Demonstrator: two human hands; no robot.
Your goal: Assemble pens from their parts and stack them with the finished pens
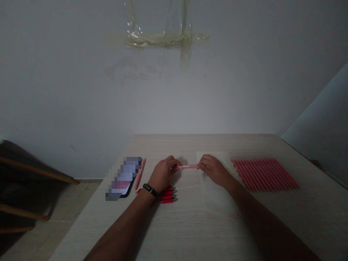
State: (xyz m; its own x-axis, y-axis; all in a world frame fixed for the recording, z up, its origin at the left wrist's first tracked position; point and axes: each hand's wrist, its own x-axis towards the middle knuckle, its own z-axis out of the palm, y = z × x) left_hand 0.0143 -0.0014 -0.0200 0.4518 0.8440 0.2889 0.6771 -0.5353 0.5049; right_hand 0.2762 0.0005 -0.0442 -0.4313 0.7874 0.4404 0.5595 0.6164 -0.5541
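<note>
Both forearms reach in from the near side of the table [176, 232], angled inward so that the hands meet over its middle, nearer the far edge than the near one. The left hand [162, 174], with a black wristband [150, 189] at its wrist, has its fingers curled and pinches the left end of a slim pink pen [189, 166]. The right hand [213, 169], bent palm-down, grips the other end, so the pen lies level between them.

Under the right hand is a pale, translucent sheet [217, 199]; whether it is a flat sheet or a pouch cannot be told. Beside the left wrist, red pen grips [167, 199] with dark tips point toward the table's right edge, partly hidden by the arm. Near the left edge, a smartphone [125, 177] lies just beside a single pink barrel [140, 174]. Toward the right edge, pink barrels [266, 174] lie side by side in a row.
</note>
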